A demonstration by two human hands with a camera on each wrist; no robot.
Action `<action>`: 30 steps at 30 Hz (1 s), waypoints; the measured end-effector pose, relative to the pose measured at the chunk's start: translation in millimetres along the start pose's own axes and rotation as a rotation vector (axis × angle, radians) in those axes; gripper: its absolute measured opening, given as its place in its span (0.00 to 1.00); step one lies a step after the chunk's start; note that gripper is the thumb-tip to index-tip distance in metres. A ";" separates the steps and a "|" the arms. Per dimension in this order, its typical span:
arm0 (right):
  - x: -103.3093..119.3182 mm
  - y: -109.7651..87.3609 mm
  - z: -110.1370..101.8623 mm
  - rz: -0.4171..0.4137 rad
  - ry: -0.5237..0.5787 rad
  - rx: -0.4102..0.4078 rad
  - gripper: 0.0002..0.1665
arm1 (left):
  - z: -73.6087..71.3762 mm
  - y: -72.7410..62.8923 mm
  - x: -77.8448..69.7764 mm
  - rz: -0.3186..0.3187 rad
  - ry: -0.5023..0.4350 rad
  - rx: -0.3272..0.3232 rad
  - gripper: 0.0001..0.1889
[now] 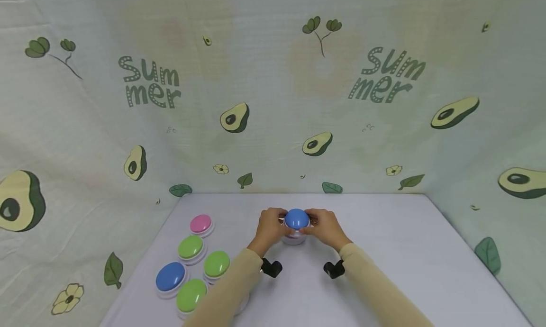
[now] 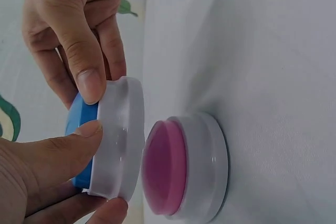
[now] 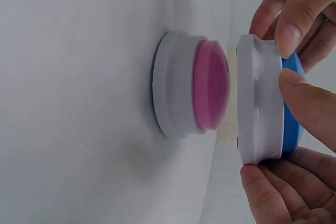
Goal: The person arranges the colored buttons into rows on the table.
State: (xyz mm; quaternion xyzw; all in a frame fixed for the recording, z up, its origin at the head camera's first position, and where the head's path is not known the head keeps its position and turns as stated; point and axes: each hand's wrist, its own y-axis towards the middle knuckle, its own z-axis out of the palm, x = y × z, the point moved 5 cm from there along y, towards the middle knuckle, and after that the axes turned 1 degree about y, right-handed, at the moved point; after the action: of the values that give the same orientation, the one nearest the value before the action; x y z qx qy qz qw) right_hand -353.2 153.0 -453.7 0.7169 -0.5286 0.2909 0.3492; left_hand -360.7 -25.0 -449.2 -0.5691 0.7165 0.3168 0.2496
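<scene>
Both hands hold one blue push button [image 1: 297, 219] with a round white base, at the middle of the table toward the back. My left hand [image 1: 270, 226] grips its left side and my right hand [image 1: 325, 226] its right side, thumbs at the near edge. Directly below, a pink push button [image 2: 165, 169] sits upright on the table with its own white base. In the right wrist view a narrow gap shows between the pink dome [image 3: 212, 85] and the underside of the blue button's white base [image 3: 260, 103].
At the left of the white table [image 1: 405, 260] stand more buttons: a pink one [image 1: 201, 223], a blue one [image 1: 170, 276] and three green ones, including one [image 1: 190, 247] near the pink. A white base [image 1: 243, 304] is partly hidden by the left sleeve. A printed cloth [image 1: 273, 80] hangs behind.
</scene>
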 end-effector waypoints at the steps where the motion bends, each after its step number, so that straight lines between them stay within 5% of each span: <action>1: -2.0 -0.4 -2.3 0.000 -0.004 -0.003 0.36 | 2.6 0.7 -1.5 0.001 -0.003 0.000 0.29; 20: -47.5 -18.6 -42.3 0.099 -0.049 -0.024 0.41 | 60.3 12.2 -33.7 0.036 -0.014 0.000 0.28; 30: -62.6 -20.6 -45.9 0.127 -0.049 -0.003 0.42 | 82.2 12.4 -41.2 -0.019 0.070 0.004 0.27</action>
State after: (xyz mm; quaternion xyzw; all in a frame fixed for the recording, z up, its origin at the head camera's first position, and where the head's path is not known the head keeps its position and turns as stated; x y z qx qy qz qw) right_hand -352.6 228.9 -480.0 0.6885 -0.5818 0.2938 0.3180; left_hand -363.6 64.7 -473.0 -0.5861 0.7202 0.2929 0.2282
